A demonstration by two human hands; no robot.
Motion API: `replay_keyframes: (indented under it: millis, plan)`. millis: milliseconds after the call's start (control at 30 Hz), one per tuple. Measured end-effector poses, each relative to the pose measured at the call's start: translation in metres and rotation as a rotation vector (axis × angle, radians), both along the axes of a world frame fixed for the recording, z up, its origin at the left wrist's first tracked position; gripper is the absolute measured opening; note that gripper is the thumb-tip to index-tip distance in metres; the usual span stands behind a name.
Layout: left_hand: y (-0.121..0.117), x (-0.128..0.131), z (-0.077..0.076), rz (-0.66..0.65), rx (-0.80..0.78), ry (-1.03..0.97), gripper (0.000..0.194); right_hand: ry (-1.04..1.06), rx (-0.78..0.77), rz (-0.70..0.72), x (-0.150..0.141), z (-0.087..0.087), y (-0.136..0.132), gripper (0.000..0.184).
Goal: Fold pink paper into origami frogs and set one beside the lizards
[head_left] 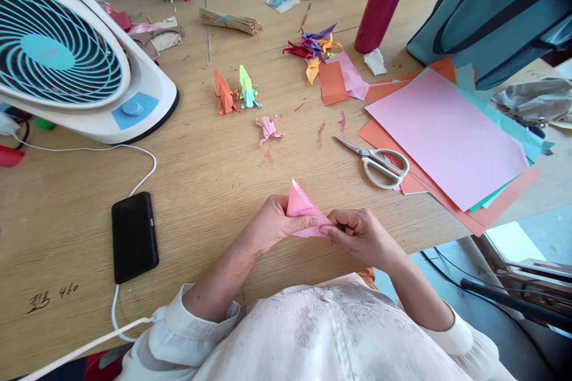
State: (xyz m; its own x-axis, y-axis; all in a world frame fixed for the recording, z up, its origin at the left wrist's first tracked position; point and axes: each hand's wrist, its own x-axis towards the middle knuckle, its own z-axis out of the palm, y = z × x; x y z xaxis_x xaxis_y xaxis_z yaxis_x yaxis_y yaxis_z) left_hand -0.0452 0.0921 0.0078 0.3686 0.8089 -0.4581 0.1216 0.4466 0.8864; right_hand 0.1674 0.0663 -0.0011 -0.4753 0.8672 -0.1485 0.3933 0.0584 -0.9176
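A folded sheet of pink paper (300,203) is held between my two hands, just above the table's near edge. Its pointed tip stands up at the left. My left hand (279,223) grips its left side, with the thumb lying across the front. At the right corner my right hand (353,229) pinches the paper between thumb and curled fingers. Beyond my hands, a small pink origami figure (269,128) with thin legs lies on the wood. An orange origami figure (225,93) and a green-and-blue one (248,89) stand farther back.
Scissors (378,162) lie right of my hands, beside stacked coloured paper (447,131). A white fan (152,89) and a black phone (134,237) with a cable are at left. Farther back are a magenta flask (383,6), a teal bag (487,12) and a purple-and-orange folded-paper pile (315,44).
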Motion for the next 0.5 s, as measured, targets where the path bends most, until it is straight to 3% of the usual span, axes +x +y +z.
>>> replay_keyframes:
  millis: [300, 500]
  plan:
    - [-0.003, -0.009, -0.014, 0.037, 0.124, -0.030, 0.037, 0.056, -0.086, -0.077, 0.006, -0.004, -0.001, 0.038]
    - [-0.002, -0.017, -0.005, 0.030, -0.009, -0.143, 0.034, 0.055, -0.124, -0.146, 0.008, -0.011, -0.002, 0.042]
